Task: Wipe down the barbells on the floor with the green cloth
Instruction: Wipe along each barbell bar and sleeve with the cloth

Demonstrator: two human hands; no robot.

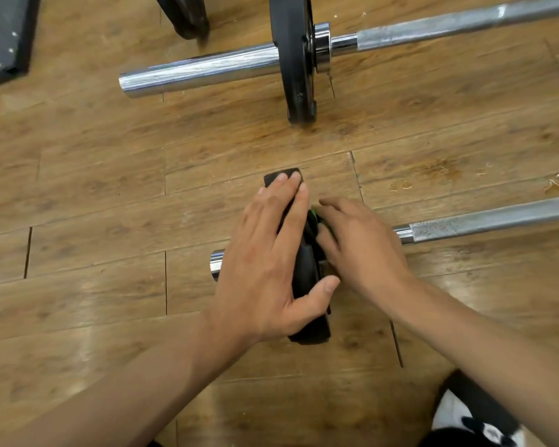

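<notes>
Beside our left hand [265,269], clamped round the plate [310,330], our right hand [365,250] presses the green cloth [316,218], fingers flattish.

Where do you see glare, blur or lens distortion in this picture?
Head view: glare streaks the far bar on its sleeve, and a pale sheen lies on the floor at lower left; the left hand gripping the near plate looks slightly soft, the right hand too; floor seams bow a little, as from a wide lens.
</notes>
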